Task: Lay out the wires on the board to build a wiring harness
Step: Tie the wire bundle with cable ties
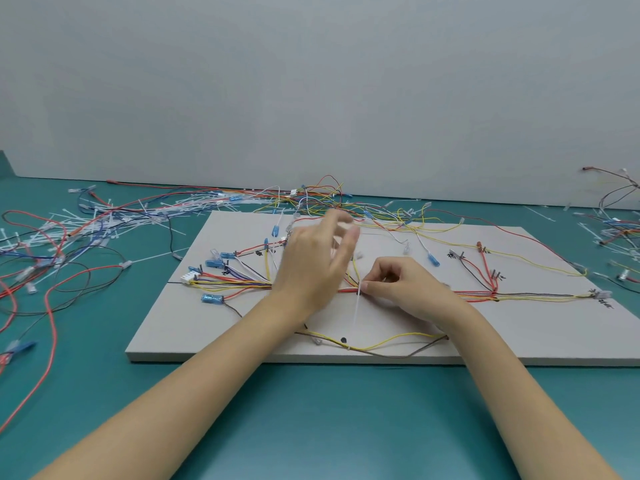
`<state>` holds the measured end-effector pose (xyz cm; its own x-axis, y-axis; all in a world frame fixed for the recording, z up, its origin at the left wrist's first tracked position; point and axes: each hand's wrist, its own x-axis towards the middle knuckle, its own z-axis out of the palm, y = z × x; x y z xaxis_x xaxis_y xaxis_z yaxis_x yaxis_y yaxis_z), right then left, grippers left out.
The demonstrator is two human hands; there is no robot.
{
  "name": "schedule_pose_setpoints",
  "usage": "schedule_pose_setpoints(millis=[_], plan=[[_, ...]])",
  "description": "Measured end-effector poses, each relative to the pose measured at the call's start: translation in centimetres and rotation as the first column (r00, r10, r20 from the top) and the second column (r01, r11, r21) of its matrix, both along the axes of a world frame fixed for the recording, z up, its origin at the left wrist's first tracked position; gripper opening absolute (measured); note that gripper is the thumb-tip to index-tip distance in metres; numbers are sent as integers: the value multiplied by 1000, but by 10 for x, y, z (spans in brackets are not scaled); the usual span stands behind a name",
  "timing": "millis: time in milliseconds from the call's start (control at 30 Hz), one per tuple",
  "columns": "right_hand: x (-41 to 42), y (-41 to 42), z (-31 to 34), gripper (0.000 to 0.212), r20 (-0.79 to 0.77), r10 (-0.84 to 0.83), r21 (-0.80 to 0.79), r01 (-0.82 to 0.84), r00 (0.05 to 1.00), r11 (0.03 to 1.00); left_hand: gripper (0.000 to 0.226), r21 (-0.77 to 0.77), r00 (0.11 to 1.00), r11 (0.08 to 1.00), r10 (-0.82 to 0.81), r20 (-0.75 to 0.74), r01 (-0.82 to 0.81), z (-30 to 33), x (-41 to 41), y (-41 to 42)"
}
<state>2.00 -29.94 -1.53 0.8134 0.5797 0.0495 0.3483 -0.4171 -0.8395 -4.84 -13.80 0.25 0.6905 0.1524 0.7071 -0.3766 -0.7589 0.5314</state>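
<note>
Right hand (403,282) pinching head of white cable tie (358,303) at main wire bundle (408,292), fingers curled round it; tail of tie trailing toward the body, away from fingertips. Probably held there to keep the loop from slipping along the trunk while it gets cinched

Left hand (317,261) raised just above the board (162,334), blurred, fingers loosely spread, gripping nothing visible; looks released. Judging by position, either reaching for the tie tail or for loose wires beyond

Trunk of red, yellow and orange wires running flat under both hands: fanning out past left hand into blue connectors (212,298) and a white plug (189,277), carrying on past right hand to a branch point (493,292) and an end connector far out on that side. Laid along drawn black lines, so routing follows the template

1 loose yellow and brown pair (374,347) curving between wrists and near board edge, not yet tied in. Unused wires (311,199) heaped beyond left fingertips at far edge; spare ties (86,223) scattered on green table (311,427) well out past left forearm

Judgement: layout mostly done, bundling stage. Risk: tie cinched off position, or pinching a stray wire
</note>
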Motion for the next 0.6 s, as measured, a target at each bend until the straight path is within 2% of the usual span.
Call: schedule_pose_setpoints(millis=[67,100,167,267,367,500,600], plan=[[0,0,0,16,-4,-13,-25,13,1000,1000,29,-49,990,996,83,114,-78,10,0,19],[0,0,0,18,-5,-21,-36,21,1000,999,28,-92,981,986,152,121,-141,14,3,35],[-1,0,1,19,-3,-35,-46,35,999,998,23,-159,947,936,320,8,-315,15,10,78],[-2,1,2,20,6,-43,-39,44,999,998,22,-150,812,800,557,-176,-581,0,10,138],[-4,3,2,19,27,-56,-40,57,998,998,22,-138,703,698,652,-285,-703,-12,3,173],[-5,4,2,19,37,-66,-38,68,997,997,30,83,487,627,675,-555,-775,-18,-5,208],[-5,4,2,19,44,-80,-39,82,996,996,30,254,345,637,659,-668,-727,-15,-6,220]])
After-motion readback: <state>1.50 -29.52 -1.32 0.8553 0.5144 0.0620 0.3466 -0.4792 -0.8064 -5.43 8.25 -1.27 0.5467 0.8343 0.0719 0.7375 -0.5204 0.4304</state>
